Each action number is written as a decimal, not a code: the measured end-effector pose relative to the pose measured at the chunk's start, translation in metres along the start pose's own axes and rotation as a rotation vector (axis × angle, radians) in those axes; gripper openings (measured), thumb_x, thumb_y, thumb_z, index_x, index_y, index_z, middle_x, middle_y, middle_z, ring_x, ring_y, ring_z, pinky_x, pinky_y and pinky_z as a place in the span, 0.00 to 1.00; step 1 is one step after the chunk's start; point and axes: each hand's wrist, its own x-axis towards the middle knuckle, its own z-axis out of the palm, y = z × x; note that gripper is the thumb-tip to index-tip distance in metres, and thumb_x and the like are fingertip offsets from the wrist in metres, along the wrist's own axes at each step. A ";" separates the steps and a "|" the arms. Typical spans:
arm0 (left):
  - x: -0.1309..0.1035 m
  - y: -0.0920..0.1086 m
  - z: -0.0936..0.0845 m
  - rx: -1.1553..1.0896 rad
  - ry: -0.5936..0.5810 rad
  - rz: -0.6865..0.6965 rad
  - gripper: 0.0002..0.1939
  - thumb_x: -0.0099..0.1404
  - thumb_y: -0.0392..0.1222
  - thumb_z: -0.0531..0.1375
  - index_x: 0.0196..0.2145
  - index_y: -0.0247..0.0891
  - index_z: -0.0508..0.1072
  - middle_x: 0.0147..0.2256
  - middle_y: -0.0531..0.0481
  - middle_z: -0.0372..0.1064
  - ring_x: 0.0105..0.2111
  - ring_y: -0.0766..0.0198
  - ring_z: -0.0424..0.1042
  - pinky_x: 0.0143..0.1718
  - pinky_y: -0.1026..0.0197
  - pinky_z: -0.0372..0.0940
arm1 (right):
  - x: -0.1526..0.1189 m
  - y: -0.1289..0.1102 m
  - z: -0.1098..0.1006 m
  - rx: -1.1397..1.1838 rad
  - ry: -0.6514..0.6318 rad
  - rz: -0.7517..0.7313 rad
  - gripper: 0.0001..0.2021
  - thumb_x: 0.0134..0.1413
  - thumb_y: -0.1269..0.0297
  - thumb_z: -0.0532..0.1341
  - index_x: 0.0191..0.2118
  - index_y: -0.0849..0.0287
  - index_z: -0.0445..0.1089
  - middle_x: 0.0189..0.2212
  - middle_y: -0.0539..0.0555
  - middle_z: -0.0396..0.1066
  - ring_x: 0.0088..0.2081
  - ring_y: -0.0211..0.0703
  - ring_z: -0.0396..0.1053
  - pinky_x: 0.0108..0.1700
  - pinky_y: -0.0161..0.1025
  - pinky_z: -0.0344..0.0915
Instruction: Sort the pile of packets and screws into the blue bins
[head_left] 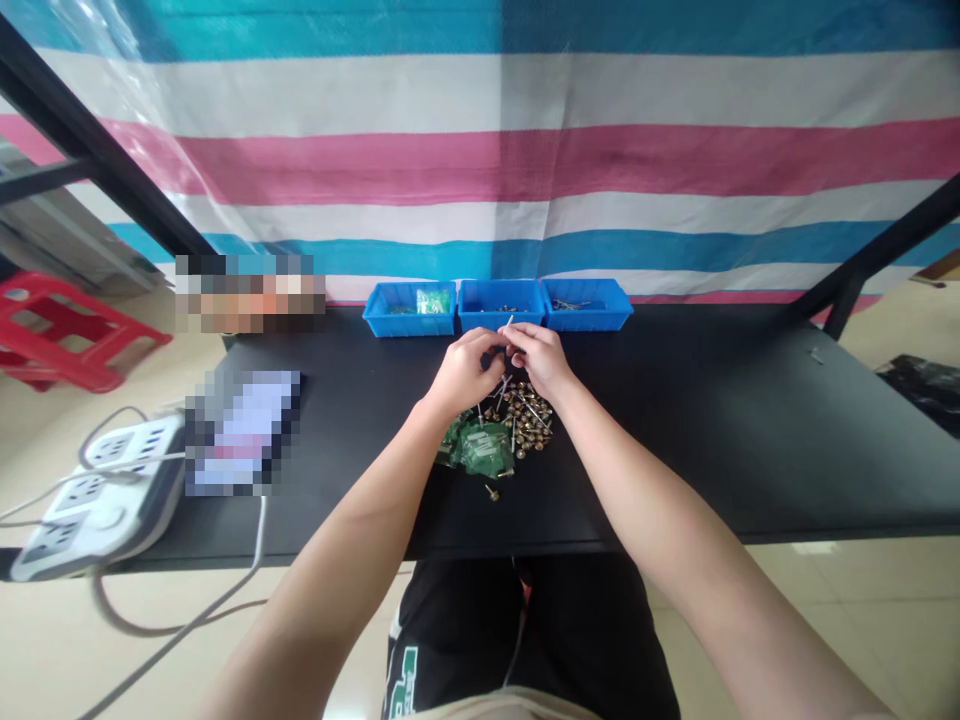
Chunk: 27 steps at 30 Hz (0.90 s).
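Observation:
Both hands meet above the middle of the black table, in front of the blue bins. My right hand (541,357) is closed in a pinch on a thin silver pin (511,321), whose tip sticks up past the fingers. The fingers of my left hand (466,372) are curled in close beside it; what they hold, if anything, is hidden. Just below lies a pile of small brass-coloured round-headed pieces (534,425), with several thin silver pins among them. Green printed packets (486,450) lie against the pile's left side. One loose brass-coloured piece (493,493) lies nearer the front edge.
Three blue bins (411,325) stand in a row at the back, holding green packets and small metal parts. A blurred-out phone-like device (244,430) and a white power strip (112,495) with cables occupy the left side. A small piece (817,356) lies far right.

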 end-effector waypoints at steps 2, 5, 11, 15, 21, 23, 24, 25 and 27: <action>0.000 -0.001 0.000 0.016 -0.035 0.028 0.17 0.62 0.32 0.56 0.47 0.37 0.76 0.46 0.44 0.75 0.46 0.60 0.75 0.51 0.57 0.70 | 0.001 -0.001 -0.001 0.023 -0.011 -0.025 0.16 0.36 0.53 0.73 0.28 0.59 0.75 0.23 0.48 0.69 0.25 0.31 0.61 0.21 0.29 0.50; 0.001 -0.002 -0.002 0.051 -0.071 0.046 0.19 0.63 0.34 0.56 0.51 0.37 0.75 0.51 0.42 0.73 0.51 0.58 0.73 0.56 0.55 0.68 | 0.004 -0.004 -0.004 0.068 0.030 -0.064 0.16 0.42 0.51 0.71 0.30 0.58 0.71 0.27 0.49 0.74 0.25 0.31 0.64 0.20 0.28 0.50; 0.003 -0.007 -0.006 0.123 -0.067 -0.014 0.17 0.66 0.40 0.55 0.50 0.35 0.76 0.52 0.42 0.72 0.52 0.55 0.73 0.55 0.52 0.69 | 0.022 -0.010 -0.022 0.082 0.326 -0.039 0.09 0.57 0.58 0.64 0.34 0.57 0.66 0.17 0.43 0.68 0.16 0.29 0.60 0.16 0.27 0.45; 0.004 -0.009 -0.006 0.146 -0.077 -0.014 0.18 0.66 0.42 0.54 0.48 0.34 0.77 0.51 0.40 0.72 0.48 0.54 0.74 0.53 0.52 0.70 | 0.034 -0.012 -0.041 0.076 0.513 -0.058 0.06 0.57 0.63 0.65 0.36 0.59 0.70 0.18 0.42 0.67 0.15 0.26 0.57 0.16 0.27 0.47; 0.005 -0.011 -0.007 0.176 -0.094 -0.046 0.18 0.66 0.45 0.54 0.47 0.36 0.77 0.50 0.41 0.72 0.42 0.56 0.75 0.45 0.54 0.72 | 0.042 -0.017 -0.060 0.080 0.674 -0.040 0.05 0.59 0.73 0.58 0.39 0.60 0.70 0.20 0.43 0.70 0.14 0.27 0.57 0.15 0.29 0.48; 0.006 -0.011 -0.007 0.183 -0.094 -0.050 0.17 0.66 0.45 0.54 0.46 0.36 0.77 0.50 0.41 0.73 0.40 0.57 0.75 0.43 0.54 0.72 | 0.043 -0.018 -0.064 0.059 0.707 -0.043 0.05 0.58 0.74 0.58 0.38 0.60 0.69 0.21 0.44 0.71 0.13 0.28 0.57 0.15 0.29 0.48; 0.006 -0.012 -0.007 0.184 -0.095 -0.051 0.17 0.66 0.45 0.54 0.46 0.36 0.77 0.49 0.42 0.73 0.40 0.57 0.75 0.43 0.54 0.72 | 0.043 -0.018 -0.065 0.049 0.718 -0.048 0.04 0.58 0.73 0.58 0.38 0.60 0.68 0.21 0.44 0.71 0.13 0.28 0.57 0.15 0.29 0.48; 0.006 -0.012 -0.007 0.184 -0.096 -0.052 0.17 0.66 0.45 0.54 0.46 0.36 0.77 0.49 0.42 0.73 0.40 0.57 0.75 0.43 0.54 0.72 | 0.043 -0.017 -0.066 0.044 0.727 -0.053 0.02 0.59 0.72 0.59 0.37 0.59 0.68 0.21 0.44 0.71 0.13 0.28 0.57 0.15 0.29 0.48; 0.006 -0.013 -0.007 0.181 -0.101 -0.056 0.17 0.65 0.45 0.54 0.45 0.36 0.77 0.48 0.42 0.73 0.39 0.57 0.75 0.44 0.54 0.72 | 0.043 -0.016 -0.066 0.045 0.739 -0.060 0.02 0.59 0.69 0.61 0.37 0.59 0.66 0.21 0.44 0.71 0.14 0.28 0.57 0.16 0.29 0.49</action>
